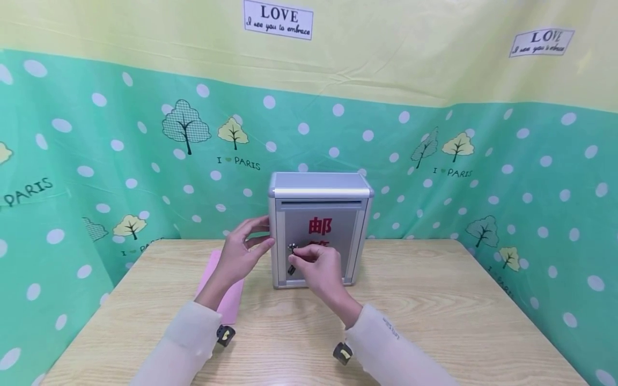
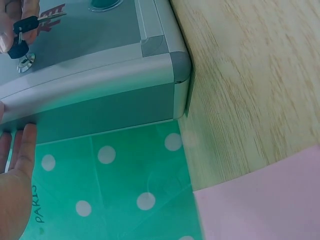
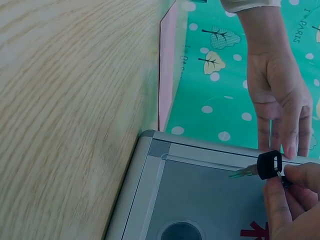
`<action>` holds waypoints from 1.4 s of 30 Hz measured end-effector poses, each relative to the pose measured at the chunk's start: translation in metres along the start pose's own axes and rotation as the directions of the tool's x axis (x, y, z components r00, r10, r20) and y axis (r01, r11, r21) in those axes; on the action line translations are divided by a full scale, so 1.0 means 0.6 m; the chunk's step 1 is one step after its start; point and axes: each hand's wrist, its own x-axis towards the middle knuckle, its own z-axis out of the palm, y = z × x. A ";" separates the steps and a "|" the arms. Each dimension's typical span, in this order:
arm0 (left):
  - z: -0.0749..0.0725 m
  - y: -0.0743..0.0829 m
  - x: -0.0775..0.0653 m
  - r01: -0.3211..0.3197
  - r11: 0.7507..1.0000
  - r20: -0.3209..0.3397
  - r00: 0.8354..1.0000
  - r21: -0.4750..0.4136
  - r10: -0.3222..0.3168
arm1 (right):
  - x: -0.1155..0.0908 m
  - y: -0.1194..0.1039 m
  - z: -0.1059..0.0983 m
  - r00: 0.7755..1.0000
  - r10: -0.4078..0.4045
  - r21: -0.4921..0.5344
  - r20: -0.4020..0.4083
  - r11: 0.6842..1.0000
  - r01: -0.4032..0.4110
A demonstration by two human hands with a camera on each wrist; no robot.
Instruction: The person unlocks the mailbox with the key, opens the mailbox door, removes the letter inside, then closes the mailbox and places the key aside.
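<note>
A silver-grey metal mailbox (image 1: 345, 233) with red Chinese characters and a slot near its top stands upright on the table. My right hand (image 1: 322, 271) pinches the black head of a key (image 2: 19, 49) at the round lock (image 2: 26, 63) on the front's left side. A second black-headed key (image 3: 270, 165) dangles from the same ring, its metal blade pointing down the door. My left hand (image 1: 243, 249) touches the mailbox's left side with thumb and fingers extended. How deep the pinched key sits in the lock cannot be told.
On the wood-grain table (image 1: 425, 311), a flat pink sheet (image 1: 234, 300) lies left of the mailbox, partly under my left forearm in the head view. A green and yellow patterned curtain (image 1: 309, 145) hangs behind and at both sides.
</note>
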 end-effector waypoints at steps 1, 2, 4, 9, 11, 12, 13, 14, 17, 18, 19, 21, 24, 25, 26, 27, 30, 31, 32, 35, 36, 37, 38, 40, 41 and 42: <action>0.000 0.000 0.000 0.001 1.000 -0.001 1.000 0.003 -0.001 | 0.000 0.000 0.000 1.000 -0.001 -0.002 -0.002 1.000 0.001; 0.001 0.000 0.000 0.000 1.000 -0.002 1.000 0.004 0.000 | -0.001 0.001 0.001 1.000 -0.005 -0.004 -0.004 1.000 0.005; 0.001 0.000 0.000 -0.002 1.000 -0.003 1.000 0.004 0.002 | -0.001 0.002 0.002 1.000 -0.013 -0.007 -0.007 1.000 0.013; 0.001 -0.001 0.000 -0.003 1.000 0.002 1.000 0.011 0.003 | -0.003 0.001 0.003 1.000 -0.026 -0.024 -0.013 0.999 0.025; 0.000 -0.002 0.000 -0.001 1.000 0.003 1.000 0.017 0.001 | -0.005 -0.001 0.005 0.999 -0.029 -0.037 -0.018 0.999 0.028; 0.000 -0.002 -0.001 0.000 1.000 0.003 1.000 0.018 0.000 | -0.005 -0.001 0.005 0.999 -0.036 -0.046 -0.021 0.998 0.035; 0.000 -0.002 -0.001 0.000 1.000 0.002 1.000 0.017 0.000 | -0.006 -0.002 0.007 0.999 -0.044 -0.054 -0.025 0.998 0.042; 0.000 -0.002 -0.001 0.000 1.000 0.002 1.000 0.016 0.000 | -0.006 -0.002 0.008 0.998 -0.059 -0.062 -0.028 0.996 0.057; 0.001 -0.001 -0.001 0.000 1.000 0.003 1.000 0.014 0.000 | -0.007 -0.003 0.012 0.993 -0.113 -0.094 -0.041 0.990 0.109; 0.001 -0.001 -0.001 -0.001 1.000 0.003 1.000 0.011 0.001 | -0.008 -0.003 0.014 0.990 -0.137 -0.107 -0.045 0.986 0.131; 0.001 -0.001 -0.001 0.000 1.000 0.002 1.000 0.011 0.000 | -0.008 -0.004 0.016 0.987 -0.154 -0.117 -0.046 0.982 0.148; 0.001 -0.001 -0.001 0.004 1.000 0.001 1.000 0.012 -0.004 | -0.009 -0.005 0.019 0.980 -0.193 -0.143 -0.046 0.972 0.185; 0.001 -0.001 -0.001 0.010 1.000 -0.003 1.000 0.009 -0.010 | -0.009 -0.008 0.021 0.966 -0.258 -0.201 -0.037 0.948 0.245; 0.001 -0.001 -0.001 0.015 1.000 -0.005 1.000 0.009 -0.015 | -0.009 -0.009 0.022 0.960 -0.280 -0.229 -0.031 0.936 0.265; 0.001 -0.001 0.000 0.018 1.000 -0.006 1.000 0.006 -0.018 | -0.009 -0.010 0.022 0.953 -0.303 -0.266 -0.025 0.920 0.286; 0.002 -0.001 0.000 0.019 1.000 -0.006 1.000 0.004 -0.019 | -0.009 -0.012 0.022 0.946 -0.323 -0.301 -0.017 0.904 0.303; 0.001 -0.001 0.000 0.025 1.000 -0.008 1.000 -0.004 -0.025 | -0.009 -0.017 0.021 0.929 -0.368 -0.400 0.018 0.849 0.345; 0.001 0.000 0.000 0.025 1.000 -0.008 1.000 -0.004 -0.025 | -0.009 -0.018 0.020 0.927 -0.374 -0.426 0.032 0.834 0.351; 0.001 0.000 0.000 0.026 1.000 -0.008 1.000 -0.003 -0.026 | -0.009 -0.020 0.020 0.926 -0.375 -0.448 0.047 0.821 0.355; 0.001 0.001 0.000 0.029 1.000 -0.009 1.000 -0.001 -0.029 | -0.009 -0.027 0.018 0.924 -0.369 -0.509 0.100 0.779 0.366; 0.001 0.001 0.000 0.030 1.000 -0.009 1.000 0.000 -0.030 | -0.010 -0.029 0.018 0.923 -0.368 -0.531 0.117 0.762 0.371; 0.001 0.002 0.000 0.031 1.000 -0.010 0.999 0.001 -0.031 | -0.010 -0.031 0.017 0.921 -0.366 -0.550 0.132 0.746 0.375; 0.001 0.002 0.000 0.033 0.999 -0.010 0.999 0.001 -0.033 | -0.010 -0.033 0.018 0.917 -0.369 -0.573 0.150 0.724 0.385; 0.002 0.002 0.000 0.034 0.999 -0.010 0.999 0.000 -0.034 | -0.011 -0.035 0.018 0.903 -0.391 -0.613 0.180 0.673 0.414; 0.002 0.002 -0.001 0.034 0.999 -0.010 0.999 0.000 -0.034 | -0.011 -0.034 0.019 0.892 -0.409 -0.637 0.195 0.639 0.432; 0.002 0.003 -0.001 0.035 0.999 -0.010 0.999 -0.002 -0.035 | -0.012 -0.034 0.020 0.878 -0.429 -0.660 0.210 0.600 0.451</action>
